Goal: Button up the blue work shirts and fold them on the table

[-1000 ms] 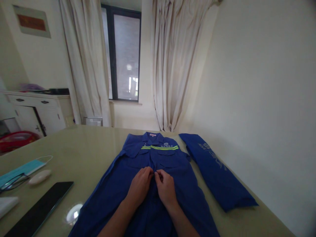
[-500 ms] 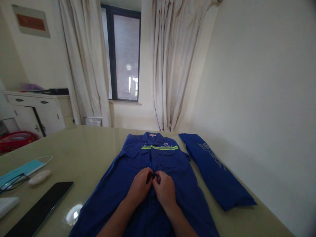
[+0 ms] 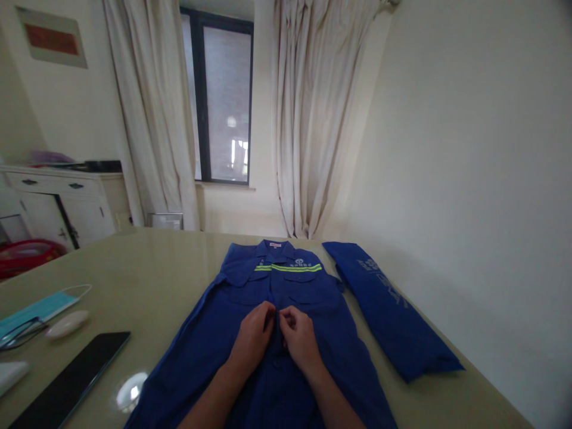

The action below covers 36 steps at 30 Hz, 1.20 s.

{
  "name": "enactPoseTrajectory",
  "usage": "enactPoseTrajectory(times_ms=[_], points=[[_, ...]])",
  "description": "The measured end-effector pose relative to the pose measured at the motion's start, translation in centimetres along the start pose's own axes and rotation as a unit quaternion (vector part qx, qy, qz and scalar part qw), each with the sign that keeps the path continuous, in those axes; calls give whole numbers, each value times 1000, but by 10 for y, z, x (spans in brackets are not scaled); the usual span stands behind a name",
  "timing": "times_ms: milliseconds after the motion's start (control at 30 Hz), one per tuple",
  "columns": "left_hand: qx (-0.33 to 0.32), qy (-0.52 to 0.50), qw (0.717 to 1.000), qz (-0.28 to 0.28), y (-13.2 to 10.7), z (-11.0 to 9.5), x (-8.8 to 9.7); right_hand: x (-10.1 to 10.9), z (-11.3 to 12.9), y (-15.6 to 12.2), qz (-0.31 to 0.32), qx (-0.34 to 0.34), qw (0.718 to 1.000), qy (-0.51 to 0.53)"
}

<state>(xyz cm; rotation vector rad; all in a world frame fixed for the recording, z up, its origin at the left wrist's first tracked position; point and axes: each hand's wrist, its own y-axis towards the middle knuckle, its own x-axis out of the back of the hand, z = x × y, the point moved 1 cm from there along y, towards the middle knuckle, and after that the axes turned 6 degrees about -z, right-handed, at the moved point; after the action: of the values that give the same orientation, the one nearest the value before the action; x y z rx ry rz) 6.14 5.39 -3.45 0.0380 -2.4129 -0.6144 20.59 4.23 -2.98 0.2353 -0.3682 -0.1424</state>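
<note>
A dark blue work jacket lies front up, its collar at the far end and a yellow-green reflective stripe across the chest. Both hands are at its front opening, below the chest pockets. My left hand has its fingers closed on the left side of the opening, pinching the cloth edge. Just to the right, my right hand pinches the facing edge between thumb and fingers. A small gap separates the fingertips. A button shows on the front below them.
A folded blue fabric piece with grey print lies right of the jacket, near the wall. On the table's left are a black phone, a pale oval object, glasses, a blue face mask and a white object.
My hands have parted slightly at the jacket's front edge, where they met before. A button below them is now visible. The view has shifted a little.
</note>
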Motion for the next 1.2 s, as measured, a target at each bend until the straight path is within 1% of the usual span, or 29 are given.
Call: enactPoseTrajectory(times_ms=[100,200,333,400,467,533,600,667,733,800,867,967,1033,1100,1167,1200], points=[[12,-35,999,-2,2,2,0,0,0,0,-17,33,999,-18],[22,-62,998,-8,2,0,1,0,2,0,-50,71,993,-79],[57,-68,996,-10,3,-3,2,1,5,-2,-55,85,981,-164],[67,-75,995,-13,5,-1,1,2,7,-3,-53,83,979,-180],[77,-98,992,-20,7,4,0,3,7,-2,-56,76,981,-171],[95,-126,987,-21,10,10,0,4,7,-1,-60,62,987,-138],[114,-149,982,-17,11,13,0,3,3,2,-59,39,994,-82],[111,-154,982,-4,11,12,0,2,-2,6,-57,4,998,-16],[84,-117,989,15,9,8,1,0,-10,10,-59,-33,997,34],[45,-48,997,31,6,3,2,-2,-17,15,-52,-57,995,56],[4,15,999,39,3,-3,4,-3,-23,18,-34,-66,996,58],[-40,65,996,38,1,-7,4,-1,-23,18,-20,-67,997,44],[-35,84,995,30,2,-6,3,0,-19,14,-35,-36,999,8],[-5,101,995,20,3,-2,2,1,-12,9,-59,28,996,-66],[21,137,990,0,4,3,1,-1,-6,4,-73,80,981,-158],[30,166,986,-16,3,6,1,-3,-5,2,-68,87,974,-199]])
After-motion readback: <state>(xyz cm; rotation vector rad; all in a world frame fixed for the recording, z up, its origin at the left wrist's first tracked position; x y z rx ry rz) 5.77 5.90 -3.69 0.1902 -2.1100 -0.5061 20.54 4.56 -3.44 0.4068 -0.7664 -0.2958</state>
